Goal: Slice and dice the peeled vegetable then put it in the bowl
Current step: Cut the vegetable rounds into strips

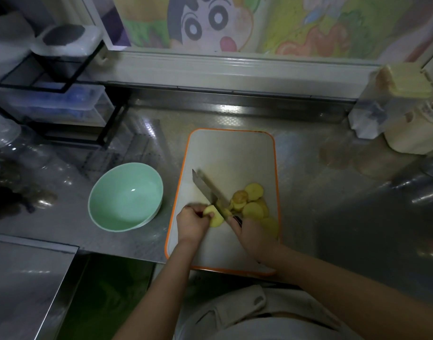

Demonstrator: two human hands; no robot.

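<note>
Potato stub (215, 217) on orange-rimmed cutting board (235, 153), right of mint bowl (125, 196); likely firm, wet-slick, best pinned at uncut end. Left hand (192, 223) curled, gripping stub. Knife (210, 190) blade against cut face. Slices (251, 202) piled right. Right hand (253, 235) wrapped round handle, wrist angled inward.

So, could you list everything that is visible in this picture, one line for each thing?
cutting board: one, white with orange edge, on the counter
potato piece: one, yellow, on the board, held by the left hand
potato slices: several, yellow, piled on the board's right side
knife: one, steel blade, against the potato piece
bowl: one, pale green, empty, on the counter left of the board
counter: one, metal
rack: one, black, back left
containers: cream, back right; count unclear
left hand: grips the potato piece
right hand: grips the knife handle
</note>
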